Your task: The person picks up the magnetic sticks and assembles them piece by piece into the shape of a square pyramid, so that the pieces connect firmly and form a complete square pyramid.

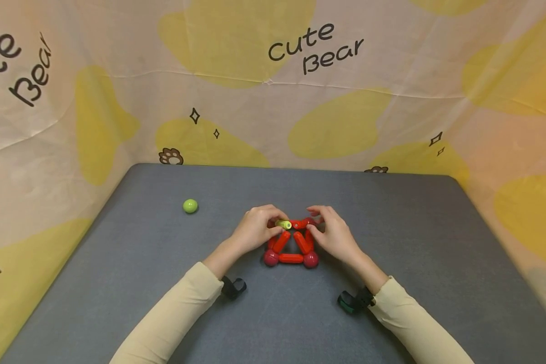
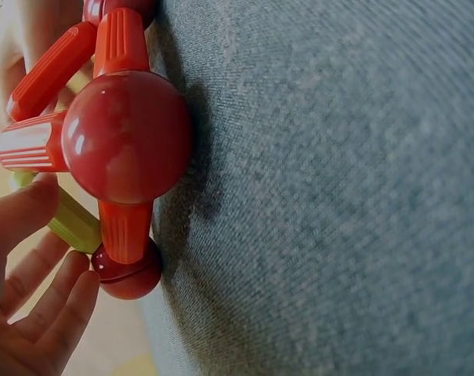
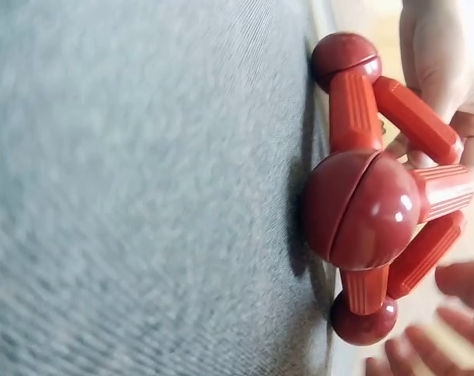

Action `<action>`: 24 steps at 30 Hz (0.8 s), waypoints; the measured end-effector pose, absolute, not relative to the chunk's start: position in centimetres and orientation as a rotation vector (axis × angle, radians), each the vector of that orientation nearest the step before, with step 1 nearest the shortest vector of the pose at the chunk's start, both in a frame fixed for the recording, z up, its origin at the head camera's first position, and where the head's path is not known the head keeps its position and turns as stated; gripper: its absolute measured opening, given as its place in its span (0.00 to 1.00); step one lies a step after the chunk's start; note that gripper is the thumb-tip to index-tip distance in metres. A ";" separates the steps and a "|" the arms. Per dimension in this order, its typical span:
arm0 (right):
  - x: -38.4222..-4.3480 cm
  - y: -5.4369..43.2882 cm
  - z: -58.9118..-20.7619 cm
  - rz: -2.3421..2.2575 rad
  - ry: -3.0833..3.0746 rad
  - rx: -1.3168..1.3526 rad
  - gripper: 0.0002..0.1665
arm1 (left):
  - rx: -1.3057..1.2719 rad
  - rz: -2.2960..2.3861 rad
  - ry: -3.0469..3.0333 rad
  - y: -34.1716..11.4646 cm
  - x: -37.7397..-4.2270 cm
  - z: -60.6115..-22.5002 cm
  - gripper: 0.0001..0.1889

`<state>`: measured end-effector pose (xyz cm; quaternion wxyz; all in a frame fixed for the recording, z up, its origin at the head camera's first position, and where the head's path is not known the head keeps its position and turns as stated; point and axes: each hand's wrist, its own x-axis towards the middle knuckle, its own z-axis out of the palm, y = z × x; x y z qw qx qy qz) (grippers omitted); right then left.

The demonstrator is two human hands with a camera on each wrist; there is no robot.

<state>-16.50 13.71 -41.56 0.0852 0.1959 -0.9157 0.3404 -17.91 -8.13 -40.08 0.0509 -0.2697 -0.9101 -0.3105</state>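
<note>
My left hand (image 1: 258, 225) pinches a yellow-green rod (image 1: 283, 224) between thumb and fingers. In the left wrist view the rod's lower end meets a dark red ball (image 2: 128, 272). Red ribbed rods (image 1: 291, 258) and dark red balls (image 1: 310, 260) form a frame lying on the table, and several red rods (image 1: 280, 242) lean up and inward from its corners. My right hand (image 1: 333, 233) is beside the back right corner ball (image 1: 309, 222). Its fingers are spread in the right wrist view, apart from the nearby leaning rod (image 3: 426, 254), holding nothing.
A light green ball (image 1: 190, 206) lies on the grey table (image 1: 164, 283), to the back left of the frame. Printed cloth (image 1: 236, 101) hangs behind the table and at both sides. Black straps (image 1: 356, 300) are on both wrists.
</note>
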 end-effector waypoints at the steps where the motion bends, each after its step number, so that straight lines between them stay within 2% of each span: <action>1: -16.5 13.8 -41.6 1.051 -2.751 0.524 0.24 | -0.821 -0.944 -2.771 -8.1 -17.9 -40.1 0.09; 10: -16.4 13.9 -41.3 1.329 -3.004 0.167 0.28 | -0.823 -0.935 -2.772 -8.2 -17.9 -39.9 0.09; 17: -16.4 13.3 -41.5 1.501 -3.079 0.083 0.31 | -0.819 -0.935 -2.772 -8.2 -17.9 -39.9 0.09; 24: -16.4 13.0 -41.6 1.475 -3.078 0.097 0.30 | -0.828 -0.934 -2.770 -8.5 -17.8 -39.9 0.09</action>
